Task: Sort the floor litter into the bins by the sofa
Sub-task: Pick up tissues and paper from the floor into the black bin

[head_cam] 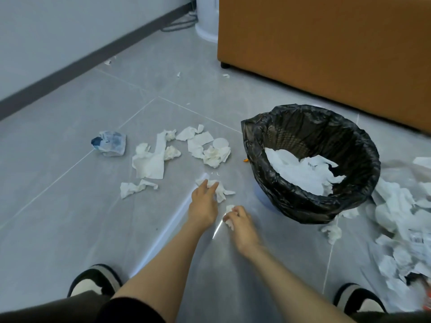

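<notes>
Gathering tissues off the floor [81, 217]: the right hand [242, 226] grips a wad [229, 209], the left hand [203, 203] pinches another tissue [222, 193]. Next, both should go into the bin [256, 138].

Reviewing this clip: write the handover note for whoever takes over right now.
Hands: left hand pinches a crumpled tissue on the floor; right hand holds a tissue wad.
The black-lined bin by the sofa already holds tissues. Only this bin is in view.
Left to do: bin both, then the scattered tissues, the blue-white wrapper and the paper pile right of the bin.
</notes>
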`<action>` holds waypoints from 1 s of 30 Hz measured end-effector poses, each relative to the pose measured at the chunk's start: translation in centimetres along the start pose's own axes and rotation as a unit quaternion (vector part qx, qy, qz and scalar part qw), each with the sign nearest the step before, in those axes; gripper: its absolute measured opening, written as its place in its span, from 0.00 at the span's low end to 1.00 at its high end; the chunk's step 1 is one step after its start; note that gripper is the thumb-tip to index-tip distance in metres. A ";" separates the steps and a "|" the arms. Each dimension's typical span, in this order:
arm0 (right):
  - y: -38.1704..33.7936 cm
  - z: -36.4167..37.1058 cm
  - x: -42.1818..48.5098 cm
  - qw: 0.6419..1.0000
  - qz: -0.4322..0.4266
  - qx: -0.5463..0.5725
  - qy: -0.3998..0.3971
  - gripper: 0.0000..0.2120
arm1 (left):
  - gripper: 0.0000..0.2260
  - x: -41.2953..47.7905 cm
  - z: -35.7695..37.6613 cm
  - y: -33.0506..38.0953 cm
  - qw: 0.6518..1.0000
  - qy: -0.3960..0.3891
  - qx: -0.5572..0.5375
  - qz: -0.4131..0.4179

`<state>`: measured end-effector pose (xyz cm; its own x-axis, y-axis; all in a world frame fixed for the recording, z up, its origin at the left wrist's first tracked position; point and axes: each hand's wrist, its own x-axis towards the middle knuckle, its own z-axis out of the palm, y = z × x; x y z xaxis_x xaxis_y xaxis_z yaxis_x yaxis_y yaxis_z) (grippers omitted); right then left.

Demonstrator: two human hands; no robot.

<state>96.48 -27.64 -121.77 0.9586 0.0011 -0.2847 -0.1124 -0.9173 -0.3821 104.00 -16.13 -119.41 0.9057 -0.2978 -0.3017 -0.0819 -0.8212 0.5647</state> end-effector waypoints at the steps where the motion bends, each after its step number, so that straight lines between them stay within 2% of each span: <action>1: 0.4 0.2 -0.1 1.000 0.009 -0.012 0.025 0.07 | 0.26 0.4 0.0 0.0 1.000 -0.005 0.016 0.011; 3: 0.8 -0.1 0.0 0.999 0.026 -0.005 0.030 0.05 | 0.26 1.5 0.1 -0.1 0.998 -0.018 0.047 0.027; 6: 1.3 -1.1 0.6 0.998 0.022 0.058 -0.010 0.10 | 0.24 2.8 0.5 0.0 0.993 -0.048 0.100 0.040; 8: 1.3 -2.2 0.9 0.996 0.025 0.078 -0.034 0.09 | 0.20 3.1 0.7 0.1 0.991 -0.052 0.117 0.038; 11: 0.4 -4.4 1.6 0.989 0.052 0.139 -0.010 0.09 | 0.13 3.0 0.8 -0.4 0.996 -0.022 0.082 0.022; 14: -1.4 -7.3 2.0 0.990 0.007 0.136 -0.020 0.10 | 0.09 2.7 0.3 -1.8 0.999 -0.008 0.043 0.007; 16: -2.6 -9.4 2.2 0.989 -0.030 0.142 -0.023 0.10 | 0.08 2.8 -0.3 -2.6 0.999 0.018 -0.020 -0.023; 19: -4.0 -13.2 2.5 0.985 -0.050 0.163 0.031 0.09 | 0.09 3.8 -2.1 -1.9 0.986 0.094 -0.127 -0.056; 21: -4.1 -16.1 2.4 0.975 -0.049 0.201 0.082 0.09 | 0.09 5.0 -4.1 0.2 0.972 0.145 -0.180 -0.041; 26: -3.6 -22.6 1.0 0.923 0.011 0.306 0.233 0.08 | 0.09 6.8 -9.8 8.7 0.914 0.258 -0.303 0.083; 28: -3.1 -24.8 -0.1 0.909 0.024 0.318 0.267 0.09 | 0.09 6.2 -11.5 12.0 0.896 0.269 -0.332 0.123; 30: -2.0 -26.2 -1.0 0.905 0.042 0.309 0.290 0.10 | 0.10 5.2 -12.5 14.9 0.893 0.254 -0.336 0.158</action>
<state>102.57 -36.27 -97.72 0.8959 -0.4316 0.1048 -0.1442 -0.5058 -0.8505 112.75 -23.80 -102.97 0.9675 -0.0626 0.2449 -0.2526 -0.2071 0.9451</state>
